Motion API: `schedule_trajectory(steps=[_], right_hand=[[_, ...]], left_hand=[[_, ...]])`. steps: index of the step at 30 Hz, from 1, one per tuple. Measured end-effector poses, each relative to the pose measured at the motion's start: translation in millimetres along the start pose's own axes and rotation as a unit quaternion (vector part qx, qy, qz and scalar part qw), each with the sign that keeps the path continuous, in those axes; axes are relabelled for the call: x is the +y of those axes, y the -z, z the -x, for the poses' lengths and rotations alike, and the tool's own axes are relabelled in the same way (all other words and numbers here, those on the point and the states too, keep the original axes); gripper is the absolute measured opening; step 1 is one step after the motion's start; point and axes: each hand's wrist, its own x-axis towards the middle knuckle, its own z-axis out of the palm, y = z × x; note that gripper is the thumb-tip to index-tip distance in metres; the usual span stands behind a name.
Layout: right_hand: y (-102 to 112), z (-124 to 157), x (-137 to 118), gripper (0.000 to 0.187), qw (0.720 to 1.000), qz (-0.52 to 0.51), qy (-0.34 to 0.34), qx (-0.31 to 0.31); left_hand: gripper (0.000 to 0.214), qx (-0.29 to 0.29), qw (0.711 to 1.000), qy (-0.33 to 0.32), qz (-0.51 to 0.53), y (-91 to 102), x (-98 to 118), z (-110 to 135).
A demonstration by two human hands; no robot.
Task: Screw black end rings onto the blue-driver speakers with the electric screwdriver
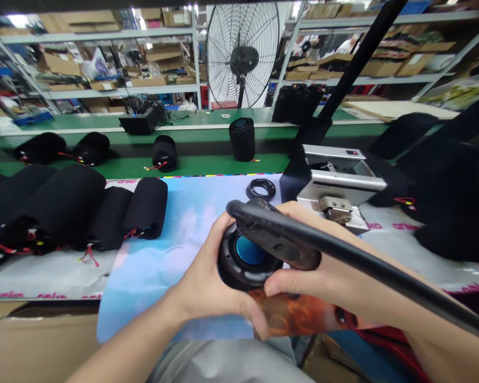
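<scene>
A black cylindrical speaker [250, 251] with a shiny blue centre and a thick black ring on its upper end stands between my hands. My left hand [213, 284] is wrapped around its left and near sides. My right hand [303, 276] grips the opposite side, its thumb on the ring's edge; its fingers are partly hidden. A black tool-like piece [281, 242] and a thick black cable [367, 263] cross in front of my right hand; whether that hand also holds them I cannot tell. Beyond my hands lies a loose black ring [261, 189].
A blue printed mat [143, 287] covers the bench. Several black fabric-covered cylinders [147, 207] with red wires lie left; another cylinder [242, 141] stands behind. A silver metal device [339, 181] sits right. A large fan [242, 58] and laden shelves stand at the back.
</scene>
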Motion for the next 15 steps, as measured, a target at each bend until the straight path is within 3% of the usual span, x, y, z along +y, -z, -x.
schedule_trajectory(steps=[4,5,7,9,11,13,15], right_hand=[[8,6,3,0.061,0.995,-0.084,-0.058,-0.006],[15,8,5,0.061,0.989,-0.123,-0.073,0.026],[35,12,9,0.064,0.962,-0.216,-0.057,0.155],[57,15,15,0.065,0.901,-0.274,0.019,0.335],[75,15,22,0.062,0.833,-0.285,0.099,0.463],[86,12,30,0.062,0.805,-0.269,0.118,0.516],[90,7,36,0.064,0.818,-0.252,0.101,0.508]], left_hand=[[0.102,0.056,0.997,-0.004,-0.054,-8.7,4,3],[0.096,0.063,0.995,-0.012,-0.076,-9.3,4,4],[0.088,0.066,0.990,-0.042,-0.115,-8.6,5,4],[0.082,0.065,0.985,-0.075,-0.141,-7.0,5,-1],[0.080,0.068,0.979,-0.095,-0.166,-7.4,4,-13],[0.079,0.064,0.974,-0.103,-0.190,-12.4,0,-30],[0.081,0.051,0.972,-0.109,-0.201,-22.1,-5,-49]])
